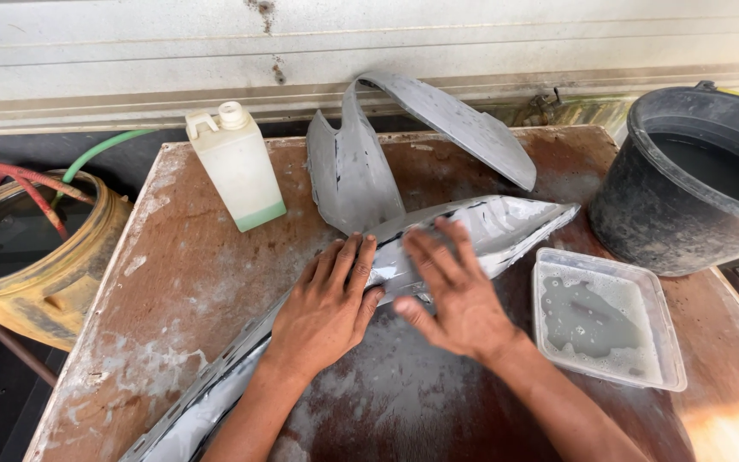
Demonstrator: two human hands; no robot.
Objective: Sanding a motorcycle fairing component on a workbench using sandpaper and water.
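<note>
Grey wet panel [472,231]: long, curved, lying diagonally across brown worktable [190,265], under both palms. Left hand [327,304] flat, fingers together, pressing on panel's middle. Right hand [455,287] flat, fingers spread, touching beside it. Second grey panel [361,171] behind; white jug [237,167], clear tub [605,316], black bucket [694,180] nearby.

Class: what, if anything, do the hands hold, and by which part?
Nothing gripped: left hand and right hand press flat on the long grey panel, mid-length.
</note>
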